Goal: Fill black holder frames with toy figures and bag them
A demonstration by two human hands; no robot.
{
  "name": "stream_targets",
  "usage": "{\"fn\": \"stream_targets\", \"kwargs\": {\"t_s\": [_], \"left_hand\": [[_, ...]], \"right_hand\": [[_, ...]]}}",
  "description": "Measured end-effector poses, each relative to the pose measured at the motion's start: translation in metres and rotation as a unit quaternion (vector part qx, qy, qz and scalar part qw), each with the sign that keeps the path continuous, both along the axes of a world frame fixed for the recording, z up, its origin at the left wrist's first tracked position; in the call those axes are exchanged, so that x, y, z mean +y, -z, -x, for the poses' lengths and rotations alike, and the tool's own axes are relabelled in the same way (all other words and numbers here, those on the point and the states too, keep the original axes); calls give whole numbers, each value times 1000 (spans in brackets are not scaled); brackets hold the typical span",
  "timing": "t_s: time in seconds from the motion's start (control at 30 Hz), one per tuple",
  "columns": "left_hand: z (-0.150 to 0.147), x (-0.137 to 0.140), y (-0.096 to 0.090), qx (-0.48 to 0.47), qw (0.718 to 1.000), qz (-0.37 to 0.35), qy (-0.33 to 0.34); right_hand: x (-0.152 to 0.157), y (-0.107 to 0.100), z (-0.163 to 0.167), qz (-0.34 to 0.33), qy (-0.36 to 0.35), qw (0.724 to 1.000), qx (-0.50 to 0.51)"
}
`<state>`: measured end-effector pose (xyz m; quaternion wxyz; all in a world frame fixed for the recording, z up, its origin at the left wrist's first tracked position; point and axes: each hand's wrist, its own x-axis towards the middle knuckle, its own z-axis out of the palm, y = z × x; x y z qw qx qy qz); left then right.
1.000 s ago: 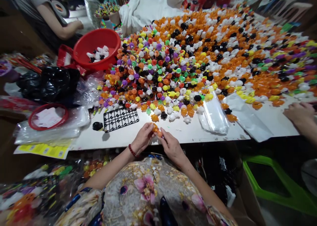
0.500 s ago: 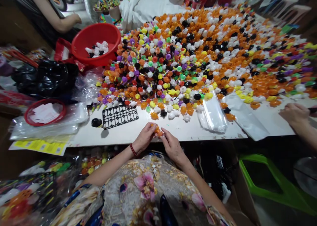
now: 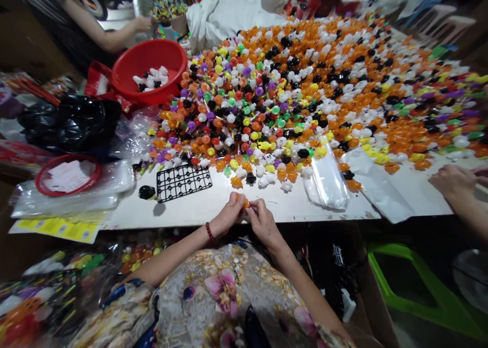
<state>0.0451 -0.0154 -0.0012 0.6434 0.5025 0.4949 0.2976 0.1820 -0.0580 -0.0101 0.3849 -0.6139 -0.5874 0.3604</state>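
Close above the table's front edge, a small orange plastic toy piece point(image 3: 246, 203) is pinched between my two hands and mostly covered by fingers. My left hand point(image 3: 227, 215), with a dark red bead bracelet at the wrist, grips it from the left. From the other side, the thumb and fingers of my right hand point(image 3: 263, 223) close on it. To the left lie a black plastic grid point(image 3: 184, 183) and a small black-headed piece point(image 3: 147, 192). Just beyond my hands, the large heap of colourful small toy pieces point(image 3: 274, 99) begins.
A red tub point(image 3: 150, 58) holds white and black pieces. Clear plastic bags point(image 3: 328, 180) lie at the right; a red basket point(image 3: 68, 175) with white papers stands at the left. Another person's hand point(image 3: 453, 183) rests at the right; another person's arm point(image 3: 110, 35) reaches at upper left.
My hands have shifted slightly and turned the orange piece, which is now more covered by fingers. At upper left, the other person's arm has reached farther right.
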Motion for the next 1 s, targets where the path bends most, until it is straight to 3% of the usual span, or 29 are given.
{"fn": "stream_targets", "kwargs": {"t_s": [0.1,0.2,0.27,0.37,0.5,0.57,0.63,0.77,0.87,1.0], "left_hand": [[1,21,6,117,977,-175,-24],[0,44,14,234,895,-377,-32],[-1,56,20,293,853,-433,7],[-3,66,26,309,845,-434,38],[-7,68,23,205,912,-349,-66],[-10,69,17,106,953,-238,-156],[-14,71,8,-13,970,-110,-215],[-14,77,-10,-194,959,58,-199],[-10,77,-17,-277,931,142,-190],[-8,72,-17,-330,903,188,-200]], "right_hand": [[10,1,-22,-37,14,998,-47],[17,10,-40,-124,36,980,-151],[21,17,-46,-171,39,956,-236],[31,22,-50,-213,51,919,-329],[73,8,-62,-244,81,897,-360],[107,-4,-73,-237,101,894,-368],[142,-15,-84,-194,122,893,-388],[191,-30,-89,-68,107,897,-423],[195,-35,-83,-80,78,909,-401],[166,-38,-71,-105,76,938,-321]]}}
